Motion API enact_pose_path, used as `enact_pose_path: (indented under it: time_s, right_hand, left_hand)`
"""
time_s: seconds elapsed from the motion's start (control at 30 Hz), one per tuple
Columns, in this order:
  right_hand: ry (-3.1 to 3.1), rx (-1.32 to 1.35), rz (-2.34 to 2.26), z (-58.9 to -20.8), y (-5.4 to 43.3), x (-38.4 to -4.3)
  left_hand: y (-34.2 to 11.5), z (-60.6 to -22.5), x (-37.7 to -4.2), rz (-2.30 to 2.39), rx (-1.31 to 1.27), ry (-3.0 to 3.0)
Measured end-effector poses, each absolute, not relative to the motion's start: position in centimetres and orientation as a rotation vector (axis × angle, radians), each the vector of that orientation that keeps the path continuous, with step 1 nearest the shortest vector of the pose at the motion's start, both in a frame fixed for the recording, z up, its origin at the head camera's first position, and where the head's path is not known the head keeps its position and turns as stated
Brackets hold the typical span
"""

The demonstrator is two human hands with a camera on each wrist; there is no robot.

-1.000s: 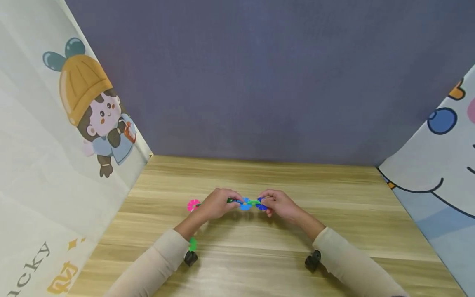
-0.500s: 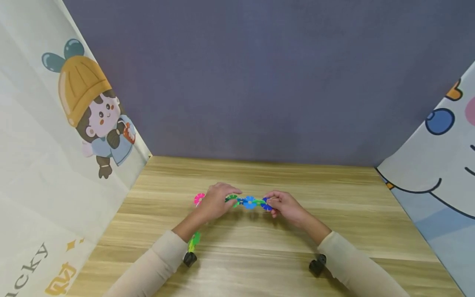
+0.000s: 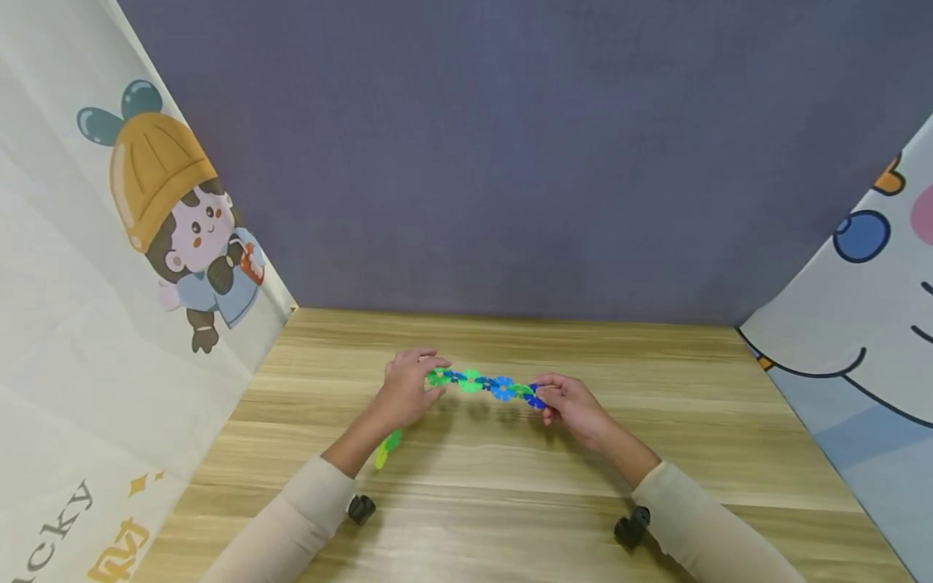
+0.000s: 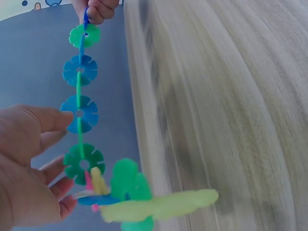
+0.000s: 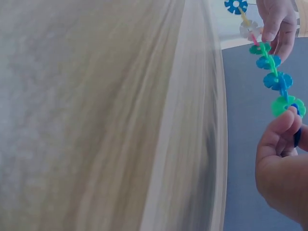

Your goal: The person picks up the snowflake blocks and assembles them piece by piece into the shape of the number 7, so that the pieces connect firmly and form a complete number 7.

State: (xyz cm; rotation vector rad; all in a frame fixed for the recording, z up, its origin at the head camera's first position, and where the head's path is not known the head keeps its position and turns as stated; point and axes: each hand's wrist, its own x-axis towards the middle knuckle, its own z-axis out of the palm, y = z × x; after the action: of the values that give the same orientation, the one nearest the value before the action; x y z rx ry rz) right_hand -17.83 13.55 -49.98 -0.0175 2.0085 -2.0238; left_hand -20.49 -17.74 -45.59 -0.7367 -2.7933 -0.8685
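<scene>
A chain of slotted plastic snowflake discs (image 3: 470, 380), in greens and blues, stretches above the table between the hands. At its right end, my right hand (image 3: 579, 409) pinches a dark blue disc (image 3: 535, 399) between thumb and fingers. My left hand (image 3: 406, 389) is around the chain's left part, thumb and forefinger apart. In the left wrist view, a forefinger of that hand touches or nearly touches a blue disc (image 4: 88, 104), and lower fingers lie beside a dark green disc (image 4: 72, 161). A blurred yellow disc (image 4: 163, 206) hangs nearest that camera. The left hand hides part of the chain.
The wood-grain table (image 3: 510, 502) lies below the hands. A grey-blue panel (image 3: 466, 162) rises at its back edge, and printed sheets (image 3: 58, 308) flank it. Black wrist devices (image 3: 631, 528) sit by the cuffs.
My left hand, with thumb and forefinger now spread, has slid leftward along the chain, showing more discs between the hands. My right hand has shifted slightly right, still pinching the dark blue disc.
</scene>
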Motion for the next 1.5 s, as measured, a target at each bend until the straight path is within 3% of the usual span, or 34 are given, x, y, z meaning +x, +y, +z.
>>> enact_pose_path:
  time_s: [0.47, 0.93, 1.5]
  right_hand:
    - [1.980, 0.056, -2.138, -50.7, 15.1, -17.6]
    - [1.931, -0.008, -2.140, -50.3, 15.9, -17.1]
    - [2.255, -0.218, -1.624, -50.4, 15.6, -14.3]
  left_hand:
    - [-19.3, -47.0, -20.9, -0.874, -0.361, -2.879]
    - [-19.4, -47.0, -21.8, -0.851, -0.433, -2.865]
    - [-18.5, -47.3, -24.7, -0.870, -0.507, -2.909]
